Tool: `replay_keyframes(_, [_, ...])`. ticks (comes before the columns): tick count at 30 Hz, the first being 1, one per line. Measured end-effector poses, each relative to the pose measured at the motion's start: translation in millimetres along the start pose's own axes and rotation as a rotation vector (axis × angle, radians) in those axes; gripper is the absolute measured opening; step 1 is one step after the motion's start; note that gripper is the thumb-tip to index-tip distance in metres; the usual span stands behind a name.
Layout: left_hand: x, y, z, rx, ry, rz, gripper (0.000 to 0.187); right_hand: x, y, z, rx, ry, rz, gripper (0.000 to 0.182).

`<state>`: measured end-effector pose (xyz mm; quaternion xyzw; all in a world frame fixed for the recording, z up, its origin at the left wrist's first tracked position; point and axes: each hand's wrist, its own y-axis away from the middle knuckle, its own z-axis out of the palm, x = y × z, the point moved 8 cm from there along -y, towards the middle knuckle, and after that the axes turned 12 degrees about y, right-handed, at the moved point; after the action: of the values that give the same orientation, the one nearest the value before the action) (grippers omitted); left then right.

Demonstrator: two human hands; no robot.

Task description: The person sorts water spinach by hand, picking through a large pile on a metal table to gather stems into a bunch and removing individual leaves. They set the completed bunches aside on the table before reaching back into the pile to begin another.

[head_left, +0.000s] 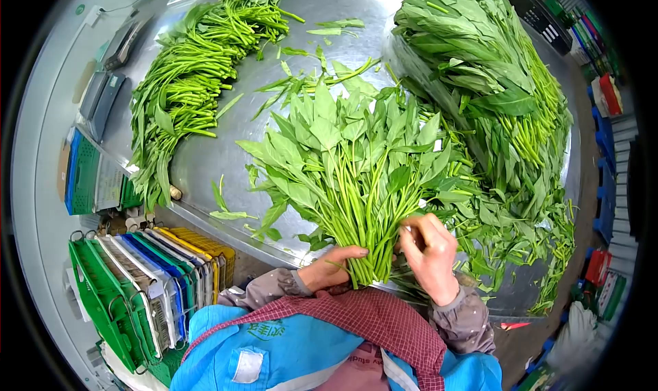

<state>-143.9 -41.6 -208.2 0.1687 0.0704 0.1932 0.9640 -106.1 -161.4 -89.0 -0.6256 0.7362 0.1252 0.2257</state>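
A bunch of water spinach (356, 178) fans out in front of me, leaves pointing away and stem ends toward my body. My left hand (330, 267) is closed round the lower stems, thumb across the front; its other fingers are hidden behind the bunch. Just right of the stems is my right hand (430, 254), its fingers curled into a pinch beside the outer leaves. Whatever lies between those fingertips is too small to tell. Loose leaves and stems (312, 82) lie on the metal table (212, 165) beyond the bunch.
A large heap of water spinach (493, 76) fills the table's right side, with scattered leaves (514, 243) below it. Stacked bunches (195, 82) line the left edge. Folded plastic crates (147, 281) stand at lower left. Grey devices (103, 100) sit beyond the table's left edge.
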Motion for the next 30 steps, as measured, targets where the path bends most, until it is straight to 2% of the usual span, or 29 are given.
replay_keyframes(1, [-1,0,-2,0.001,-0.002,-0.001,0.04,-7,-6,1,0.007,-0.063,-0.049,0.01])
replay_keyframes(2, [-1,0,-10,0.04,-0.005,-0.001,0.039,-8,-11,7,-0.016,0.037,-0.084,0.017])
replay_keyframes(3, [-1,1,-16,0.08,-0.007,0.0,0.039,-7,-15,11,-0.016,0.035,-0.086,0.017])
replay_keyframes(6, [0,0,-18,0.052,-0.03,0.008,0.039,-6,-22,32,-0.188,0.129,-0.059,0.029])
replay_keyframes(10, [-1,1,-20,0.07,-0.058,0.013,0.039,-4,-24,41,-0.276,0.148,-0.027,0.03])
replay_keyframes(13, [-1,1,-21,0.08,-0.12,-0.008,0.038,-3,-25,49,-0.237,0.173,-0.033,0.026])
replay_keyframes(16, [-2,1,-21,0.085,-0.134,-0.006,0.037,-6,-23,43,0.03,0.202,-0.083,0.013])
replay_keyframes(17, [-1,1,-17,0.079,-0.144,0.002,0.038,-5,-21,43,0.03,0.201,-0.084,0.013])
replay_keyframes(19, [-1,2,-8,0.075,-0.155,0.009,0.039,6,-17,39,0.08,-0.088,0.011,0.008])
replay_keyframes(23, [0,0,2,0.064,-0.073,0.044,0.042,40,12,61,-0.224,-0.739,0.396,0.009])
replay_keyframes(24, [-1,-1,1,0.059,-0.041,0.044,0.042,38,12,55,-0.224,-0.737,0.396,0.009])
replay_keyframes(25, [-2,-2,1,0.058,-0.041,0.042,0.042,32,14,55,-0.304,-0.873,0.429,0.011])
replay_keyframes(26, [0,-3,7,-0.017,-0.068,0.054,0.042,27,18,58,-0.384,-1.011,0.461,0.013])
replay_keyframes(27, [2,-2,13,-0.092,-0.097,0.064,0.042,30,18,58,-0.379,-1.012,0.463,0.013])
replay_keyframes(29, [1,-1,6,-0.042,-0.134,0.055,0.041,19,20,67,-0.543,-1.055,0.32,0.012])
replay_keyframes(30, [1,0,2,0.007,-0.166,0.05,0.041,13,14,62,-0.51,-1.088,0.264,0.015])
